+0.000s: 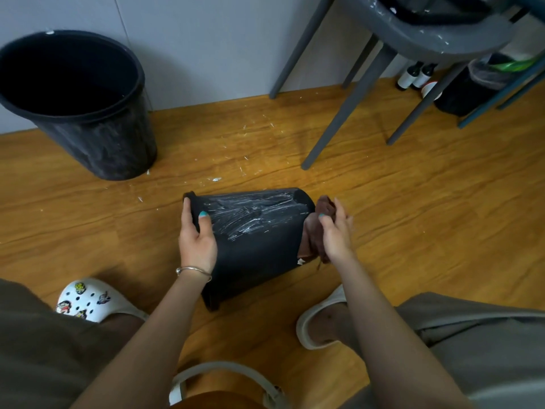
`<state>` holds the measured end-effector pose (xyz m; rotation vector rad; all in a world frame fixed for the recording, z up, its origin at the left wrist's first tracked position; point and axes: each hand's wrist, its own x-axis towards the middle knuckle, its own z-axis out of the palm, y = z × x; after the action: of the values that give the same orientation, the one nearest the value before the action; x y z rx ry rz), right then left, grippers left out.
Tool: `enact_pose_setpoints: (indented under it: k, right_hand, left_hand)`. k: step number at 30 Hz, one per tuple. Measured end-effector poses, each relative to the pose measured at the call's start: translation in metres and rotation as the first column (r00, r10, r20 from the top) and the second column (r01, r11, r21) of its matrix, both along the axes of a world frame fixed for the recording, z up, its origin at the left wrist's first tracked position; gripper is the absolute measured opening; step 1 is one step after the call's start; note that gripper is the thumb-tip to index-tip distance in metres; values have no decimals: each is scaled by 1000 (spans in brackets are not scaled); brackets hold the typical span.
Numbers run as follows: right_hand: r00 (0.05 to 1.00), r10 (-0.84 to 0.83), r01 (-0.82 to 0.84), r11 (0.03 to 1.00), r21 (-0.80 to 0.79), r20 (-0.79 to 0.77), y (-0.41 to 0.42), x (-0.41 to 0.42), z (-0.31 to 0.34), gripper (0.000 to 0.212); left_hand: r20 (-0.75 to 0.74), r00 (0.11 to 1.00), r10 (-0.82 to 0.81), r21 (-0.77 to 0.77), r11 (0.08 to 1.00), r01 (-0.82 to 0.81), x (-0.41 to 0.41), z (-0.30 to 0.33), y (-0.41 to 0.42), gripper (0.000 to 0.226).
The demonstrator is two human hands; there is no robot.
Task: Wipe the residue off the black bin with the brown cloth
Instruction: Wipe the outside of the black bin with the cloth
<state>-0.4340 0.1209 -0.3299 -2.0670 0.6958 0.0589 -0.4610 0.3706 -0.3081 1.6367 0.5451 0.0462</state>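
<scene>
On the wooden floor (383,231), between the person's two feet, the black bin (259,249) lies on its side. Its long axis runs left to right: the rimmed mouth faces left and slightly near, and the narrower base points right and far. White streaks of residue (250,216) cross the upper side of its wall.

The left hand (197,240) reaches in from the near side, palm against the bin just beside the rim, thumb laid over the top of the wall and fingers curled round the rim's far edge; its grip is clenched on the bin. A thin bracelet (193,271) circles that wrist.

The right hand (336,231) is at the base end, its fingers pinching the brown cloth (317,231), which hangs bunched against the bin's bottom edge.

Far left, a second black bin (88,113) stands upright by the wall. A grey chair (398,39) stands far right, legs on the floor.
</scene>
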Motion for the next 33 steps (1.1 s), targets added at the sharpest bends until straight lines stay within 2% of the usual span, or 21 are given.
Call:
enact_pose_setpoints:
  k: [2, 4, 6, 9, 11, 12, 15, 19, 21, 26, 29, 33]
  right_hand:
    - [997, -55, 51, 996, 76, 55, 3, -5, -3, 71]
    - [988, -122, 114, 990, 86, 93, -2, 0, 1, 78]
    - [968, -144, 138, 989, 44, 207, -9, 12, 15, 77]
    - [883, -117, 154, 987, -45, 454, -14, 27, 45, 71]
    - [856, -60, 116, 990, -79, 513, -14, 30, 65, 67]
    - [875, -22, 81, 992, -102, 484, -12, 31, 70, 65]
    - [971, 60, -6, 974, -228, 231, -1, 21, 64, 58]
    - [999, 24, -22, 999, -48, 32, 2, -5, 31, 41]
    - [1000, 26, -26, 998, 56, 11, -5, -11, 25, 36]
    - [988, 155, -156, 972, 177, 21, -5, -17, 22, 56]
    - [990, 135, -141, 978, 156, 46, -1, -19, 21, 55]
    - [972, 233, -229, 968, 105, -26, -12, -16, 25, 53]
  left_hand:
    - [-7, 1000, 2, 24, 1000, -2, 0, -1, 5, 49]
    - [-24, 1000, -12, 40, 999, 13, -1, -4, 7, 50]
    - [-34, 999, -24, 48, 999, 26, -3, -5, 7, 49]
    - [-37, 999, -33, 56, 998, 35, -7, -6, 5, 48]
    - [-40, 999, -35, 57, 998, 38, -7, -6, 5, 48]
    - [-44, 999, -32, 55, 998, 34, -7, -7, 5, 49]
    - [-47, 998, -31, 46, 998, 33, -8, -7, 6, 50]
    - [-35, 998, -44, 38, 998, 46, -15, -1, 3, 49]
    - [-36, 999, -30, 42, 999, 31, -18, 0, 1, 49]
    - [-92, 996, 17, -33, 999, -20, -4, 5, 5, 44]
    - [-135, 990, 45, -66, 996, -54, 8, 9, 12, 34]
    - [-198, 979, 53, 82, 996, -37, 24, 10, 12, 26]
